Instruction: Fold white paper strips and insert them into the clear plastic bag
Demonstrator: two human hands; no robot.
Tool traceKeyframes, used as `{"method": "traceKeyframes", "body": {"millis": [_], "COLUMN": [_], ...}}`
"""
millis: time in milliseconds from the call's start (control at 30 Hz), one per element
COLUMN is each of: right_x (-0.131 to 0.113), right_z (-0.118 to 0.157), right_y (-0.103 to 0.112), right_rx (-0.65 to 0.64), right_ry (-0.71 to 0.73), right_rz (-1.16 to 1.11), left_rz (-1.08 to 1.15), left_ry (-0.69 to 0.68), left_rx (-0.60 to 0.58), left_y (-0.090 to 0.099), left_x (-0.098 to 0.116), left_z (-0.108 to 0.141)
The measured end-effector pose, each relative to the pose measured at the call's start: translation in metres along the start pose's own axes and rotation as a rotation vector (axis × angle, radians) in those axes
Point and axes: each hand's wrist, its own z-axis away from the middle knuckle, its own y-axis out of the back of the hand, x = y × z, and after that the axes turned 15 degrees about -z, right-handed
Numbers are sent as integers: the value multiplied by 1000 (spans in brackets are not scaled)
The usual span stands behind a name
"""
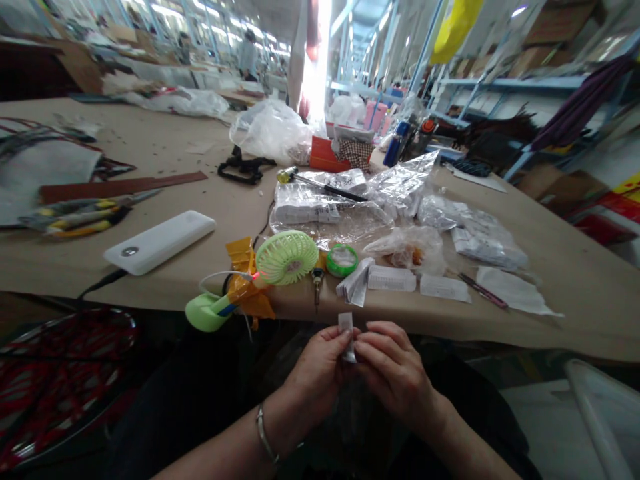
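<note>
Pinching a small folded white paper label (347, 337) upright, the left hand (317, 377) and right hand (395, 373) are curled narrowly together, holding it between their fingertips just off the near edge of the tabletop (560, 327), with similar paper labels (391, 279) and a green handheld fan (286, 258) lying ahead

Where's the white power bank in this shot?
In the head view, the white power bank lies on the left of the table, just right of the yellow-handled pliers and up-left of the green mini fan.
</note>
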Motion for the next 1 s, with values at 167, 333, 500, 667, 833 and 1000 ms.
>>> {"method": "traceKeyframes", "body": {"millis": [167, 333, 500, 667, 833, 1000], "right_x": [40, 52, 53, 41, 9, -2], "right_z": [-15, -13, -2, 5, 5, 5], "right_y": [18, 19, 24, 22, -1, -14], "right_rx": [31, -42, 55, 211, -6, -135], "right_ry": [-278, -275, -213, -170, 50, 89], "right_rz": [358, 487, 368, 44, -156, -90], "left_rz": [-189, -230, -222, -159, -17, 78], "left_ry": [66, 72, 128, 189, 127, 134], "left_rx": [97, 101, 94, 11, -70, -48], "left_y": [4, 6, 4, 2, 0, 1], "left_x": [-3, -5, 1, 8, 7, 6], "left_z": [3, 4, 7, 9, 8, 9]}}
